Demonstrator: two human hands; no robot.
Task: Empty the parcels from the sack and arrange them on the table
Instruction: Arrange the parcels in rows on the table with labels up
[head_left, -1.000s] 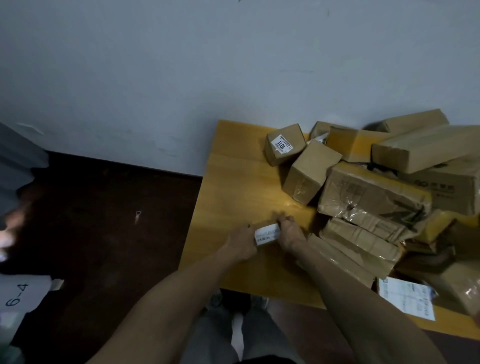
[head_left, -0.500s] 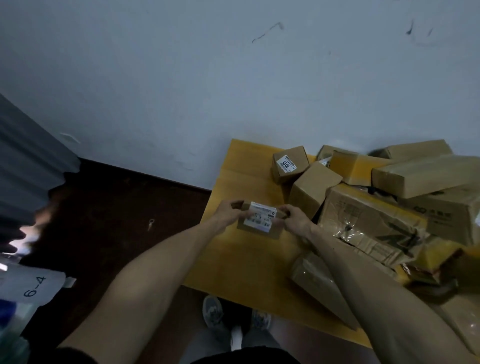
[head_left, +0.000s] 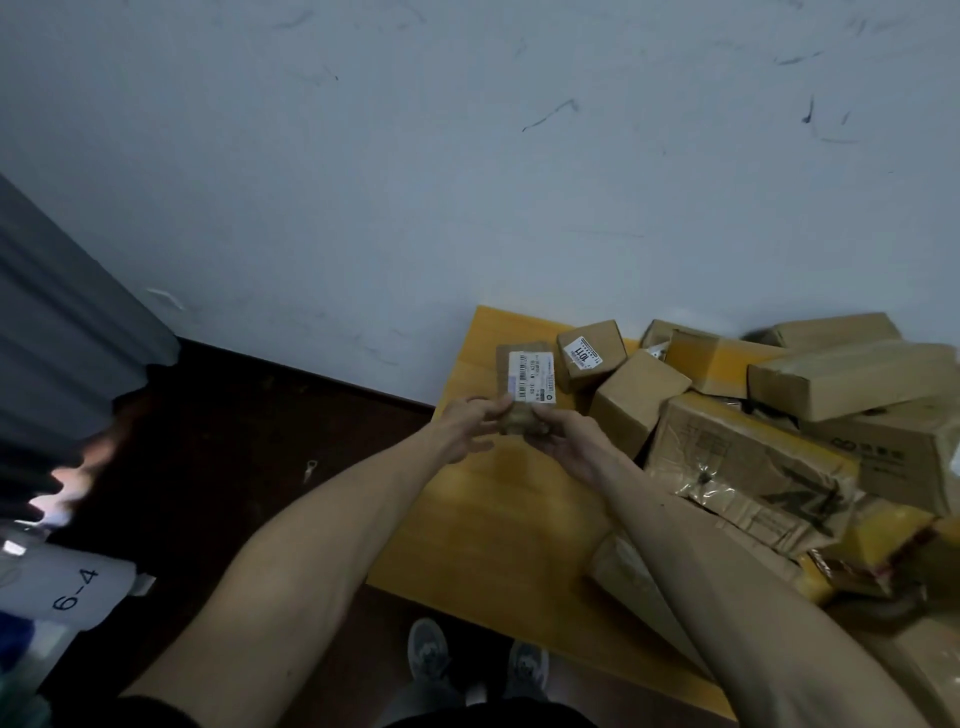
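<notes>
Parcel (head_left: 525, 385) has been turned since half a second ago: it was lying flat across between the hands with the label up, and now it stands on end with the label running vertically, carried further back toward the wall (head_left: 467, 182). It's held in the air over the back left part of the table (head_left: 483, 519), just beside the cube box (head_left: 592, 353), and I can't tell if they touch. Left hand (head_left: 467, 428) has its fingers curled round the lower left corner. Right hand (head_left: 566, 441) cups the bottom right from below with the thumb on the front, so both hands grip the bottom end only and the top is free. My read is this is the placing step, slotting it in next to the cube box. To do it well I'd lower it straight down onto the bare wood left of that box and keep both hands on until the base sits flat. A narrow parcel on end looks tippy, so laying it label up might be safer. Watch the right side too: the pile (head_left: 753, 457) looks loosely heaped with a few boxes leaning, and a bump from the right forearm could shift them. Also keep it in from the table's left edge, since only floor is below. Off to the far left there's a white bag (head_left: 72, 592) marked 6-4, but I can't say if that's the sack.
</notes>
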